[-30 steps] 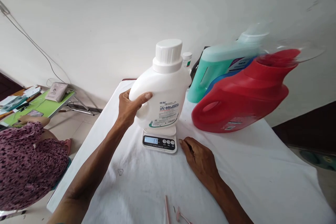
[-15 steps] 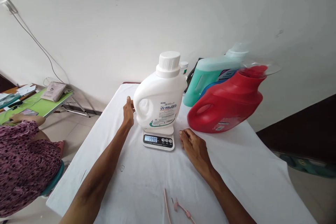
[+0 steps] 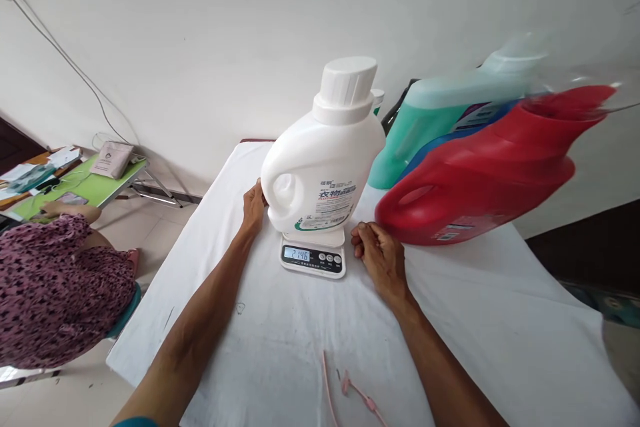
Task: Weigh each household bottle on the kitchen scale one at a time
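A white jug-shaped detergent bottle with a white screw cap and an integral handle stands upright on a small kitchen scale. The lit display reads about 2146. My left hand is at the bottle's lower left side, its fingers extended and the tips partly hidden behind the bottle; whether they touch it I cannot make out. To the right of the scale, my right hand rests by the cloth with its fingers curled in and nothing visible in them.
A red jug and a green-filled bottle stand to the right, with a blue one partly hidden between them. A pink cord lies on the white tablecloth. At left, a person in patterned clothing sits by a green table.
The camera view has shifted, so the bottles look larger and lie farther right. The scale display went from about 1990 to 2146. Both hands remain beside the white bottle and scale.
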Action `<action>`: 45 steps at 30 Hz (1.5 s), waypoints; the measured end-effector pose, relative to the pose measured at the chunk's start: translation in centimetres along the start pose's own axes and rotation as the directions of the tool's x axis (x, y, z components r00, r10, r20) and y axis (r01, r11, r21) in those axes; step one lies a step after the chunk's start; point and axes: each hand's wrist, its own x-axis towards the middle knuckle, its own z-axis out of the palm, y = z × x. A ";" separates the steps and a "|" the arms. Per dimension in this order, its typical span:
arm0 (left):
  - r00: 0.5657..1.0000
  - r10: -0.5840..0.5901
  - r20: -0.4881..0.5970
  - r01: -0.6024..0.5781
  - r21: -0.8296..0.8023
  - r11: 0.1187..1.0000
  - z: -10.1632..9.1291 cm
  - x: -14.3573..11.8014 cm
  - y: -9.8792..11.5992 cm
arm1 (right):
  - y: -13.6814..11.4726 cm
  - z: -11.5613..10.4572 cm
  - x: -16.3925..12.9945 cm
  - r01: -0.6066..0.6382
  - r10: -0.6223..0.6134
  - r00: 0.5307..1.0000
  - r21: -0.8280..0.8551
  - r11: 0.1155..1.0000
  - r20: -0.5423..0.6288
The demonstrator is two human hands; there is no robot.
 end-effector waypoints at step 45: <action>0.991 0.061 0.117 -0.078 0.152 0.985 0.7 -1.2 1.5 | -0.8 0.0 0.0 0.017 -0.015 1.000 -0.065 0.998 0.018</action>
